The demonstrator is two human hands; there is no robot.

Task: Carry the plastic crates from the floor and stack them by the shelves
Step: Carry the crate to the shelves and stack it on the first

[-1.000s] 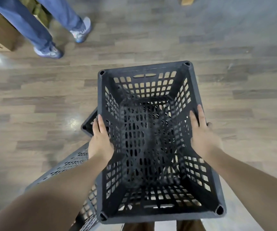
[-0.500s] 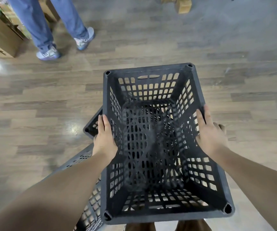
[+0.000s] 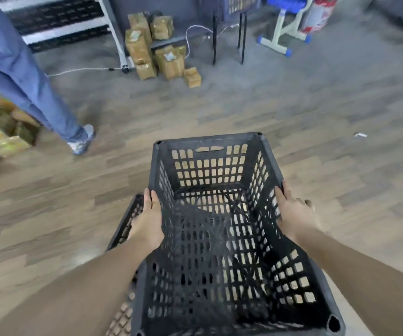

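View has lifted from floor toward shelves | both hands, left hand and right hand, grip crate sides | step: carrying | next: walk to shelves, passing bystander's legs.

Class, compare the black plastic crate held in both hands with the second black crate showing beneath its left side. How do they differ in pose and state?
The held black plastic lattice crate is gripped at its side rims by the left hand and right hand; the second black lattice crate is touched by neither. The held crate shows its whole open top; the second shows only a corner and part of a wall, lower down. Both share black plastic and gridded walls.
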